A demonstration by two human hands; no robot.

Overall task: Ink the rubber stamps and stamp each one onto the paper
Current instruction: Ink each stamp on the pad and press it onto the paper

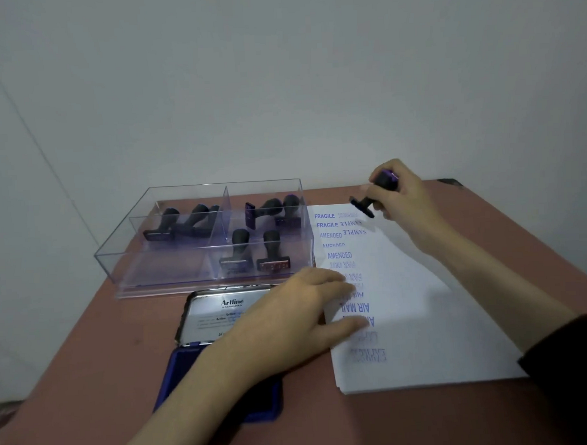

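My right hand (403, 194) grips a black-handled rubber stamp (363, 205), tilted and lifted just above the top of the white paper (424, 317). The paper carries several blue prints down its left side: FRAGILE, SAMPLE, AMENDED, FAX OUT, AIR MAIL. My left hand (299, 319) rests flat on the paper's left edge, fingers spread over the prints. Under my left forearm lies the open blue ink pad (184, 368), its metal Artline lid (215, 313) folded back.
A clear plastic two-compartment box (173, 274) stands at the back left and holds several black stamps, among them two in the left compartment (181, 222). The reddish-brown table (487, 230) ends close to the wall behind. A dark sleeve (573, 351) covers my right forearm.
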